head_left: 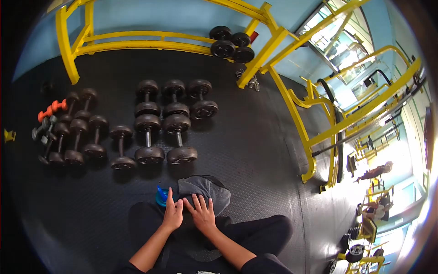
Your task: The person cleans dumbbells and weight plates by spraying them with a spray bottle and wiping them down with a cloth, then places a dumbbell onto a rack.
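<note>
My left hand (173, 213) is held up in front of my crossed legs, with its fingers stretched out and nothing visible in it. Just behind it, partly covered by its fingers, a blue bottle (160, 198) with a blue spout stands on the floor. A grey cloth (220, 197) lies bunched beside the bottle, over something dark. My right hand (202, 213) has its fingers spread at the near edge of that cloth; whether it presses on it I cannot tell. The two hands are close together at the thumbs.
Several black dumbbells (149, 139) stand in rows on the black rubber floor (255, 150), with an orange dumbbell (52, 109) at the left. A yellow rack (137, 44) runs along the wall. Yellow gym machines (296, 132) and people (376, 171) are at the right.
</note>
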`<state>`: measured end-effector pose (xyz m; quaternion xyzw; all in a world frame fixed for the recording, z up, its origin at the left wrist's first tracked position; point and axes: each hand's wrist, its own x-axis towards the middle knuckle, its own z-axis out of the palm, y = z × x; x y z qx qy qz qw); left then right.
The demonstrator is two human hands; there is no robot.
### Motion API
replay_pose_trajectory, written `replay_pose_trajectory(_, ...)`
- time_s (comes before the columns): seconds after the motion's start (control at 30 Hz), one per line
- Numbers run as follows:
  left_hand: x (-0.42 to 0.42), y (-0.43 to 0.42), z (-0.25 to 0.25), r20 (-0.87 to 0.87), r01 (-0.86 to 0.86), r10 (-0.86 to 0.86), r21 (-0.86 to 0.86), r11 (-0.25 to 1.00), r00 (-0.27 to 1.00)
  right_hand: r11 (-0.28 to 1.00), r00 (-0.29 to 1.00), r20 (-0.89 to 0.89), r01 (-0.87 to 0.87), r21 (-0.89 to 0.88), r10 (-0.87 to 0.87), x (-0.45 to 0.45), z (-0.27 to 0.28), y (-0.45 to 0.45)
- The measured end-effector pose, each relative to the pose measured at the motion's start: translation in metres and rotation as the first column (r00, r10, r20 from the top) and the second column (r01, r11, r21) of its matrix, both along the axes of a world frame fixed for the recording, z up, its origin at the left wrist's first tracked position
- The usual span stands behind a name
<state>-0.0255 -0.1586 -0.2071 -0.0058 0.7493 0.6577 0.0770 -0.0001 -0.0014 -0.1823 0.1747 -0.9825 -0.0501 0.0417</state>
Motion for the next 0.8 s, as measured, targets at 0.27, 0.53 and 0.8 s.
replay_pose_trajectory(0.27, 0.013, 0.016, 0.0, 0.028, 0.095, -0.093, -0.045, 0.995, 0.995, 0.868, 0.899, 0.219, 0.427, -0.254, -0.378, 0.027, 0.0, 0.06)
replay_pose_trajectory(0.53, 0.021, 0.033, 0.008, -0.06, 0.12, -0.132, -0.176, 0.977, 0.989, 0.314, 0.752, 0.497, 0.643, -0.698, -0.433, -0.014, -0.061, 0.148)
replay_pose_trajectory(0.8, 0.025, 0.04, 0.027, -0.305, 0.118, -0.536, -0.779, 0.616, 0.787, 0.649, 0.571, 0.803, 0.678, -0.344, -0.171, -0.062, 0.131, 0.187)
